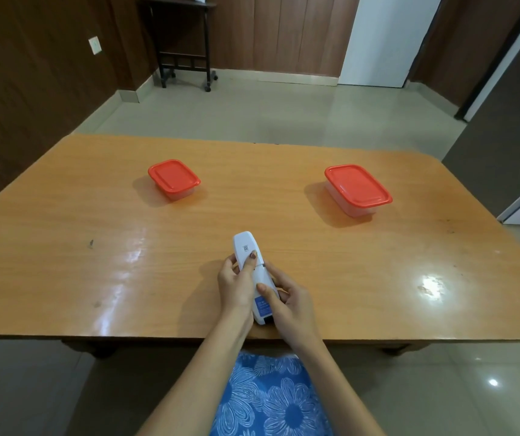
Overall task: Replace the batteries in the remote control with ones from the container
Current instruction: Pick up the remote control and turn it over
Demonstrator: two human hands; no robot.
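Observation:
A white remote control [246,247] lies back side up near the front edge of the wooden table [95,247], pointing away from me. My left hand [236,284] grips its middle, thumb pressed on the back. My right hand [290,303] holds the lower end, thumb resting on the back cover above a blue label. Two clear containers with red lids stand farther back: one on the left [174,178], one on the right [356,187]. Both lids are on, so their contents are hidden.
The table's front edge runs just below my hands. Beyond the table lie a tiled floor, a dark trolley stand [183,42] by the wood-panelled wall and a white door [384,39].

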